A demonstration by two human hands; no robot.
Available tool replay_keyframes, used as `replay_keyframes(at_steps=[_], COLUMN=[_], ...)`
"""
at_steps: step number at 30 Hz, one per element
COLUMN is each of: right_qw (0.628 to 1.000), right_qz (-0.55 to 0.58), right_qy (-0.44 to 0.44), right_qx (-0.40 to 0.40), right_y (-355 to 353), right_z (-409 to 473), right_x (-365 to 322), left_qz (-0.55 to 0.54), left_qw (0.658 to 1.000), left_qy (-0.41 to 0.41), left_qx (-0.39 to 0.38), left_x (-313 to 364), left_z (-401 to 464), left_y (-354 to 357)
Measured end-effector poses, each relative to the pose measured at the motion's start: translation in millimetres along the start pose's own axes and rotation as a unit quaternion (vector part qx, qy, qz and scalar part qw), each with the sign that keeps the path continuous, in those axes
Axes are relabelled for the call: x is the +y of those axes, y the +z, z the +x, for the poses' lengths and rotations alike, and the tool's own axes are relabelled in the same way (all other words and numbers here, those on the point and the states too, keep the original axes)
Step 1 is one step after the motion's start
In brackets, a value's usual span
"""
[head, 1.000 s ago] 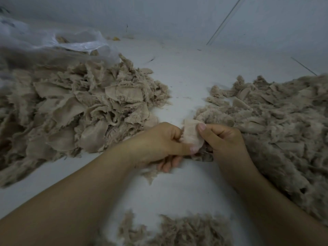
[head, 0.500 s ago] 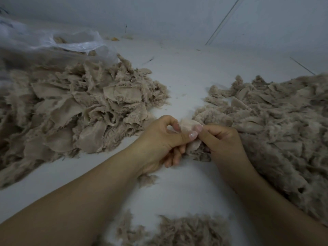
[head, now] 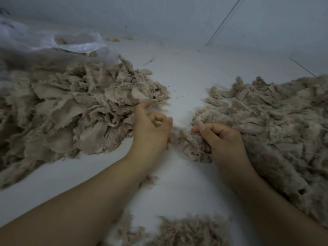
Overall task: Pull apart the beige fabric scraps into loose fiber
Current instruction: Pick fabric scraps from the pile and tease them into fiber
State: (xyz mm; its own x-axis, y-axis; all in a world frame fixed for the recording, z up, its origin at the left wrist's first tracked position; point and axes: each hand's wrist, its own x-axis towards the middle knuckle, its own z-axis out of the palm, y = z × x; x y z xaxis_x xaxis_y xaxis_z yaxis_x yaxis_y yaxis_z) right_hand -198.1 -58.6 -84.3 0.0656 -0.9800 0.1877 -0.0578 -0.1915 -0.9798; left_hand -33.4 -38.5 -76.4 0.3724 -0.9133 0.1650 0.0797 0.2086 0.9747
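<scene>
Both hands are curling: left hand (head: 152, 132) pinching nothing visible, right hand (head: 223, 139) gripping frayed beige fiber tuft (head: 190, 145) (blurred); it risks dropping at three o'clock half-shredded.

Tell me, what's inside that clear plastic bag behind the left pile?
Through the mouth of the plastic bag a few beige scraps show, like those in the left pile in front. The cloudy plastic and the pile hide the rest, so how full it is cannot be told.

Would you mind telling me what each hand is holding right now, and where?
The right hand grips a tuft of pulled fiber at its right edge. The left hand is curled; whether it holds anything cannot be told.
</scene>
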Motion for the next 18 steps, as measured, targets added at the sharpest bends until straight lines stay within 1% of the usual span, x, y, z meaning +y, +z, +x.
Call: replay_keyframes(at_steps=[1, 2, 4, 5, 6, 7, 10, 13, 15, 18], right_qw=[1.000, 1.000, 1.000, 1.000, 1.000, 0.999, 0.990, 0.990, 0.990, 0.992], right_qz=[0.001, 0.002, 0.010, 0.013, 0.003, -0.024, -0.133, -0.142, -0.143, -0.127], right_qy=[0.001, 0.000, 0.000, 0.001, -0.002, -0.008, -0.019, -0.012, -0.014, -0.011], right_qx=[0.004, 0.006, -0.004, -0.017, -0.030, -0.041, -0.044, -0.015, 0.000, 0.007], right_y=[0, 0, 0, 1, 1, 2, 3, 0, 0, 1], right_z=[0, 0, 0, -1, -1, -1, -1, 1, 4, 4], right_x=[0, 0, 0, -1, -2, -2, -4, -2, 1, 2], left_qz=[0.085, 0.161, 0.296, 0.333, 0.341, 0.330, 0.307, 0.310, 0.308, 0.286], left_qw=[0.995, 0.983, 0.941, 0.923, 0.917, 0.921, 0.936, 0.936, 0.938, 0.951], left_qy=[0.030, 0.051, 0.067, 0.068, 0.070, 0.076, 0.090, 0.097, 0.085, 0.061], left_qx=[-0.036, -0.073, -0.152, -0.179, -0.192, -0.194, -0.146, -0.134, -0.136, -0.101], left_x=[-5, -9, -12, -12, -12, -11, -14, -14, -13, -10], left_z=[-2, -3, -1, 0, 0, 0, -1, -3, -6, -18], left_y=[2, 4, 3, 3, 3, 3, 3, 5, 8, 11])
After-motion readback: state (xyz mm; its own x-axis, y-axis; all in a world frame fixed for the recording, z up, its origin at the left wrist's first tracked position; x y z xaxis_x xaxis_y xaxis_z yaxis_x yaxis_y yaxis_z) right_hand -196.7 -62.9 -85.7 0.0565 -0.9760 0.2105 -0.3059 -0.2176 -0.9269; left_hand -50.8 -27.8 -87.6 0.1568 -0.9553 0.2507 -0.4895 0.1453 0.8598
